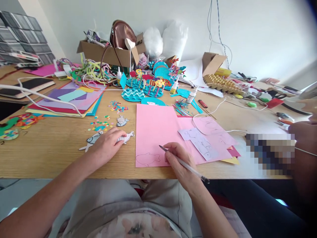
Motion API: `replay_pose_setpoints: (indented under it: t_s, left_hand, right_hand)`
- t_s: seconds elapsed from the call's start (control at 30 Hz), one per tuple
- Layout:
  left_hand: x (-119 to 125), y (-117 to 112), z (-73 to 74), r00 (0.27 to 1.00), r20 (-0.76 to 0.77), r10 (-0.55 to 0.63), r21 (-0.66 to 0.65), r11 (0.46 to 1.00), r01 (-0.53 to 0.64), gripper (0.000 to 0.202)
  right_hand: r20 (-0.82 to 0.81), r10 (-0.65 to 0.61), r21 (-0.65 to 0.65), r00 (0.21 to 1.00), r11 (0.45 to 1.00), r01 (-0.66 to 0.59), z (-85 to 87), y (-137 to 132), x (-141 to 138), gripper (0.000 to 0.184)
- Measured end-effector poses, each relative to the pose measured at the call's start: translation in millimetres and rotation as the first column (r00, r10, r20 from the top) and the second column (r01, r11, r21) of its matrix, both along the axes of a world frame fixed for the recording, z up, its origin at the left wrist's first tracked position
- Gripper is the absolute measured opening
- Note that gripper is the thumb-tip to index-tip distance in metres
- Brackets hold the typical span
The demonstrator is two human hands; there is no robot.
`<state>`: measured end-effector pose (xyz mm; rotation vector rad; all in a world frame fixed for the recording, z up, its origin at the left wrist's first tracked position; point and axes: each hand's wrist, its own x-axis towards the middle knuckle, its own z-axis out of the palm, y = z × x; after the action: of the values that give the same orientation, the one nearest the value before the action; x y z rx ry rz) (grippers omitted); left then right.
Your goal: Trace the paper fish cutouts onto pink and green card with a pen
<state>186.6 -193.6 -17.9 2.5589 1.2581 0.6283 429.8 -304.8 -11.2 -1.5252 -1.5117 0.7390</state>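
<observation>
My right hand [179,160] is closed around a pencil [184,164], its tip resting on a pink sheet of paper [156,129] beside a drawn fish outline [148,159]. My left hand [107,143] lies to the left of the sheet, fingers curled over a grey paper fish cut-out [126,137]. Another grey fish cut-out [92,139] lies just left of that hand, and a third [122,121] sits farther back.
Stacked coloured paper [71,99], blue wave cut-outs [142,91], glue bottles [192,96], confetti scraps [102,125] and cardboard boxes [109,53] crowd the back of the wooden table [49,148]. A white cable [213,114] crosses it. Another person's arm [303,145] is at the right edge.
</observation>
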Motion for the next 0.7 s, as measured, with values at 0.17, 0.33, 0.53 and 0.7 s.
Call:
replay_pose_setpoints:
  t_s: [0.17,0.33,0.53,0.7]
  left_hand:
    - [-4.7,-14.4,2.7,0.992,-0.109,-0.057,0.279,0.956,0.086,0.018]
    - [13.9,-48.8,12.9,0.924,-0.018,-0.383,0.193,0.905,0.379,0.020]
    - [24.7,-65.6,2.5,0.867,0.073,-0.492,0.103,0.869,0.484,0.024]
    - [21.3,-65.3,-5.7,0.882,0.053,-0.469,0.110,0.880,0.461,0.025]
  right_hand:
    - [-0.083,-0.028,-0.037,0.996,0.999,0.025,-2.4,-2.1,-6.0,0.004]
    - [-0.283,0.037,-0.081,0.958,0.995,-0.062,-1.4,-8.9,-17.5,0.009]
    - [-0.130,0.092,-0.079,0.987,0.992,-0.103,-2.8,-13.4,-26.2,0.005]
    - [-0.054,0.132,-0.071,0.990,0.988,-0.136,-2.6,-11.9,-26.2,0.004]
